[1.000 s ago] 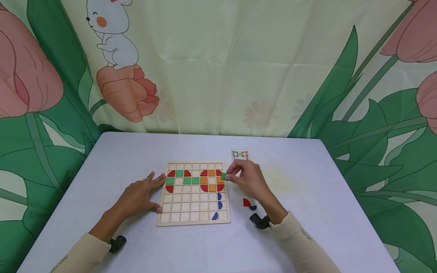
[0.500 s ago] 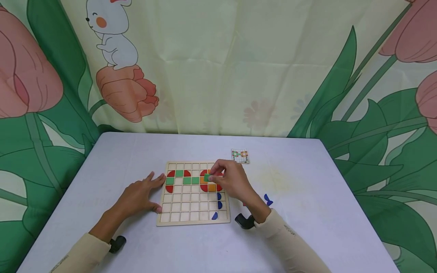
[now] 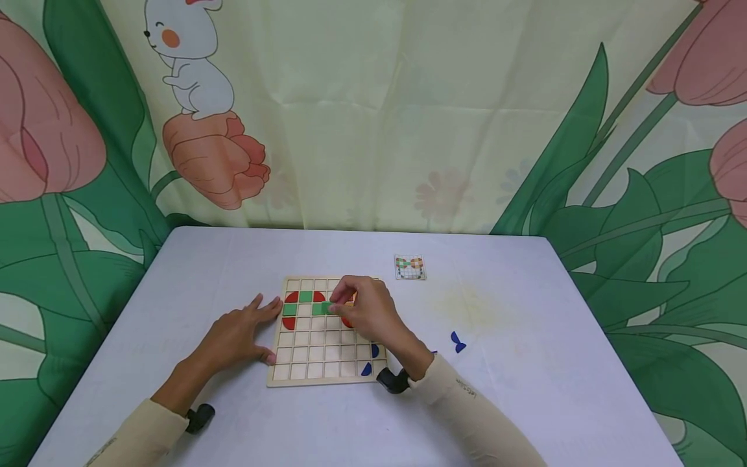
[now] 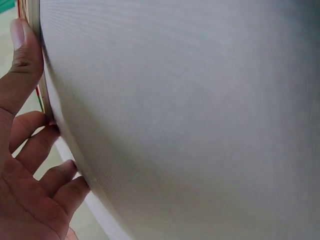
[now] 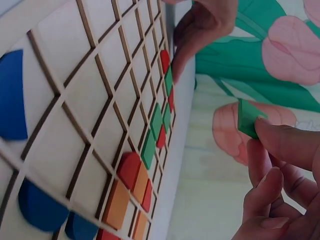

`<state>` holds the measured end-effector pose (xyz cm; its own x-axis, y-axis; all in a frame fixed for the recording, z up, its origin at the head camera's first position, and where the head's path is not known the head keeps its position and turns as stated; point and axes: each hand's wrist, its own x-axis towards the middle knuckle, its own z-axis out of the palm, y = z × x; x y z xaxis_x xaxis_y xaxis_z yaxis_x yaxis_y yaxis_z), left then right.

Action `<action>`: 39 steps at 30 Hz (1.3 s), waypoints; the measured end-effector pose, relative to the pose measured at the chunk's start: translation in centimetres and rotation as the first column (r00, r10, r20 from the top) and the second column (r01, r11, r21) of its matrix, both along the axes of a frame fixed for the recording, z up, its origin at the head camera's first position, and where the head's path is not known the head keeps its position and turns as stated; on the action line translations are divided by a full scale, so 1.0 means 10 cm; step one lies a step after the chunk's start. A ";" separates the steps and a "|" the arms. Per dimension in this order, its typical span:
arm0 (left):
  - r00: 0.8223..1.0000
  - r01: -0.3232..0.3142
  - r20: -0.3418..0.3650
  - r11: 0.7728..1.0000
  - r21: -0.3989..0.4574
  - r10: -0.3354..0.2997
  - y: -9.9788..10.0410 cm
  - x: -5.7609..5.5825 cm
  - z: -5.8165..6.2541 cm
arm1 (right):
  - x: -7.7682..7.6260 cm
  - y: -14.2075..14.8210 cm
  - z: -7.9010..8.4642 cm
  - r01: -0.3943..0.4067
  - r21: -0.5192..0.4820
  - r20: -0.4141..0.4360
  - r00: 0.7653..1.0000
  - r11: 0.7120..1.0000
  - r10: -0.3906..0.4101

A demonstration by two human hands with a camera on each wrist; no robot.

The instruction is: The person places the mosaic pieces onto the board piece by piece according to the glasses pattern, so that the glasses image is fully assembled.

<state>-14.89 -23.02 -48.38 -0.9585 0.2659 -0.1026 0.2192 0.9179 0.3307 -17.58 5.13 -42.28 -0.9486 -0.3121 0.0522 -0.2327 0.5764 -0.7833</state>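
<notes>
My right hand (image 3: 369, 310) pinches a small green square tile (image 5: 247, 119) between thumb and fingers, held above the wooden grid board (image 3: 317, 355). In the head view it hovers over the upper middle rows. On the board's upper left sit red quarter-round pieces (image 3: 288, 323) and green tiles (image 3: 290, 309). The right wrist view shows an orange tile (image 5: 116, 205) among more red pieces, partly hidden by my hand in the head view. My left hand (image 3: 242, 332) touches the board's left edge, fingers spread and thumb near the lower corner.
A small pattern card (image 3: 410, 267) lies beyond the board's upper right corner. Two blue pieces (image 3: 458, 342) lie on the white tablecloth to the right. More blue pieces (image 3: 366, 369) are in the lower right cells. A printed curtain (image 3: 373, 130) hangs behind the table.
My right hand has carried the green tile leftward from the board's right edge to its upper middle. The blue pieces on the right came into view. My left hand stays in place.
</notes>
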 end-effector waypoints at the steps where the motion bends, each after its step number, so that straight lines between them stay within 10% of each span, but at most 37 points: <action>1: 1.000 0.001 0.001 1.000 -0.002 -0.001 0.00 0.00 0.00 | 0.00 -0.02 -0.01 -0.004 0.000 0.001 1.000 1.000 0.004; 39: 1.000 0.009 0.006 1.000 0.015 -0.009 0.00 -0.01 0.01 | -0.18 -0.61 -0.43 -0.020 0.257 0.038 0.999 0.966 0.011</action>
